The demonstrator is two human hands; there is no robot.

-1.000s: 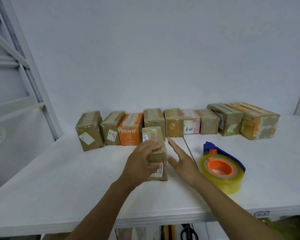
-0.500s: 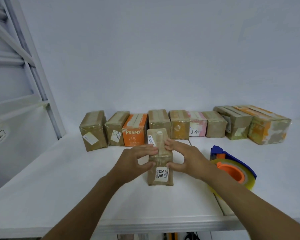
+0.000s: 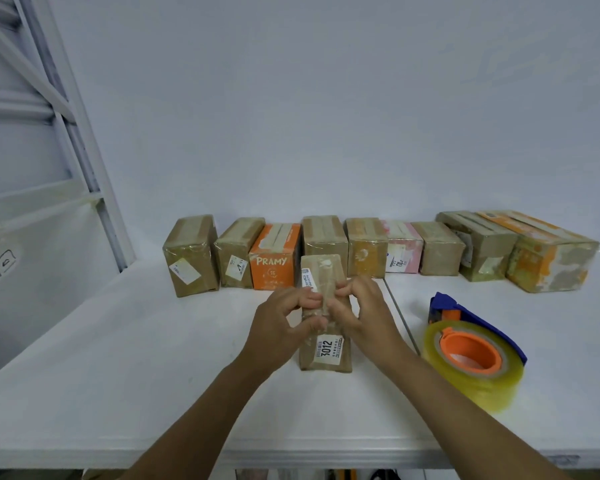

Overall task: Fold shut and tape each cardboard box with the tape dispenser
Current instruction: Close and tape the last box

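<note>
Fingers [image 3: 310, 301] of left hand [image 3: 279, 323] and right hand [image 3: 366, 317] curled, pinching the 3012 box [image 3: 326, 355] on top, centre of the table [image 3: 153, 358]; tape dispenser [image 3: 471, 348] idle toward the right edge; back-row boxes [image 3: 324, 237] look taped, this one seems left to do.

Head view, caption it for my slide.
Left hand and right hand grip the 3012 box, tape dispenser lying alongside.

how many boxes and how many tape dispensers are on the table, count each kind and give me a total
boxes in the back row: 9
box at the front: 1
tape dispenser: 1
total: 11
</note>
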